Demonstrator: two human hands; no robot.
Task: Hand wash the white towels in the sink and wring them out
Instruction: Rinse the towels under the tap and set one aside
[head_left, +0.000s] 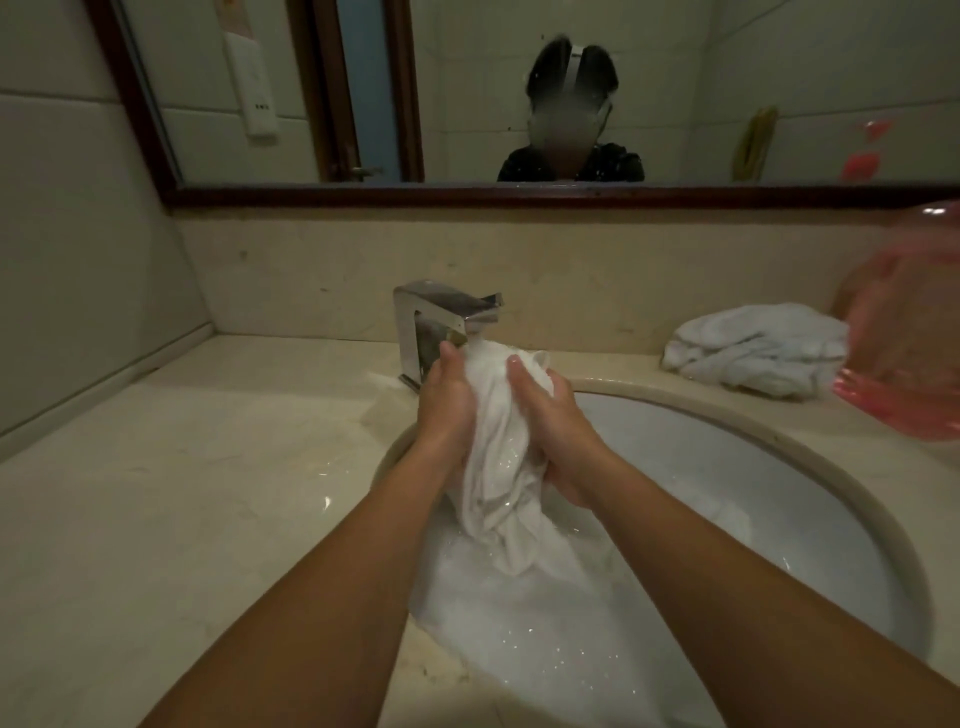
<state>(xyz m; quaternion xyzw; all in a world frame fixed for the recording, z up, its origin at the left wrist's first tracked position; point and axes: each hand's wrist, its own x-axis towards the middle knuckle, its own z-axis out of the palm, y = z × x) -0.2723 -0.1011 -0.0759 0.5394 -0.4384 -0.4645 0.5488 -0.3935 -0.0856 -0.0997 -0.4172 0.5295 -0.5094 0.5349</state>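
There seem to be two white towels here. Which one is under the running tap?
The towel in the hands, gripped by the left hand and right hand below the tap. The other towel lies bunched on the counter, untouched.

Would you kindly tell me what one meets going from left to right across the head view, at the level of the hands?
left hand → wet white towel, gripped by both hands → right hand → crumpled white towel → pink plastic object at the right edge.

Beige counter (182, 467) holds a crumpled white towel (753, 353); pink plastic container (904, 364) beside it.
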